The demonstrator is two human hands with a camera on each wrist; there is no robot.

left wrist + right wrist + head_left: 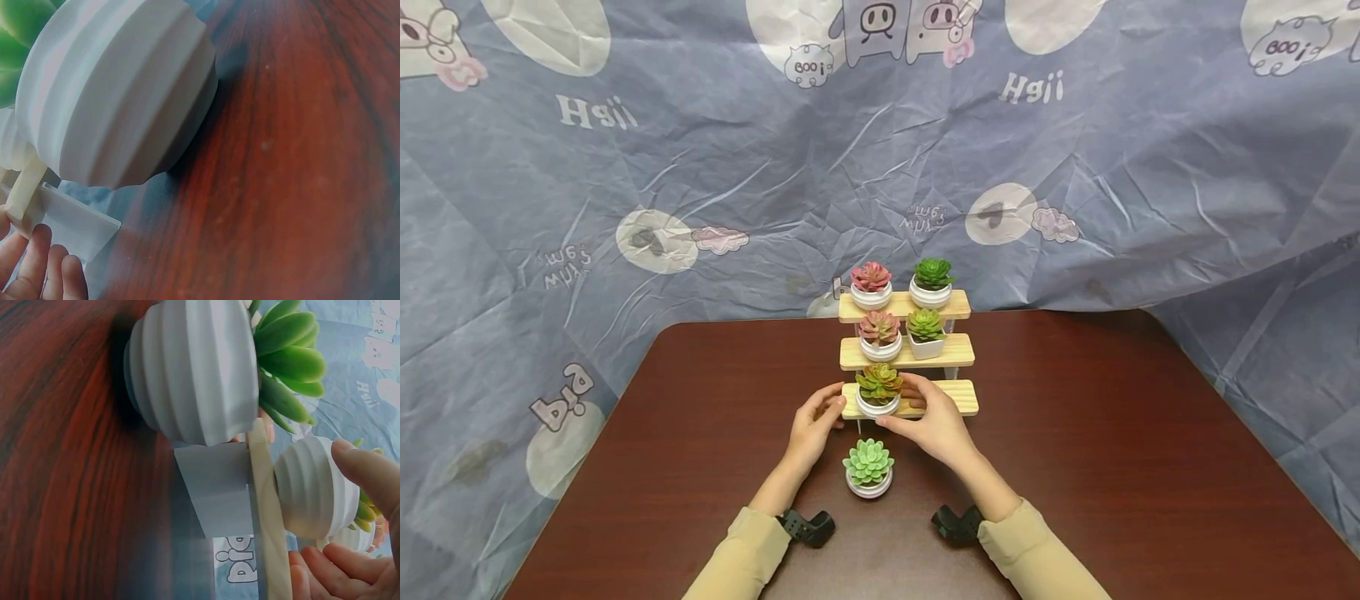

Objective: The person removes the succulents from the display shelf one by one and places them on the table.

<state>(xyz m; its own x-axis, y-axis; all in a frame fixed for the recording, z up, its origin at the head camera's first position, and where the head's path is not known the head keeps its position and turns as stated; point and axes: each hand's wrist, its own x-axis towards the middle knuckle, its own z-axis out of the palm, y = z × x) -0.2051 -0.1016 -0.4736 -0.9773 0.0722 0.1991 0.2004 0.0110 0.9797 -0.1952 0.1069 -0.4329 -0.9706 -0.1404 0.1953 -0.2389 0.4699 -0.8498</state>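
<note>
A three-tier plant stand (958, 397) of pale wooden boards stands on the table. My left hand (812, 427) holds the left end of its lowest board, also seen in the left wrist view, where fingers (39, 250) touch the board's end (25, 190). On that board sits an orange-green potted succulent (878, 387) in a white pot. My right hand (936, 421) grips this pot, thumb at the front and fingers behind; its ribbed side (306, 487) shows in the right wrist view. A pale green potted succulent (868, 467) stands on the table between my forearms.
The middle tier bears a pink succulent (880, 335) and a green one (927, 332) in a squarish pot. Up top are a red succulent (871, 285) and a dark green one (932, 282). Behind the brown table (1075, 433) hangs a printed blue-grey cloth (790, 183).
</note>
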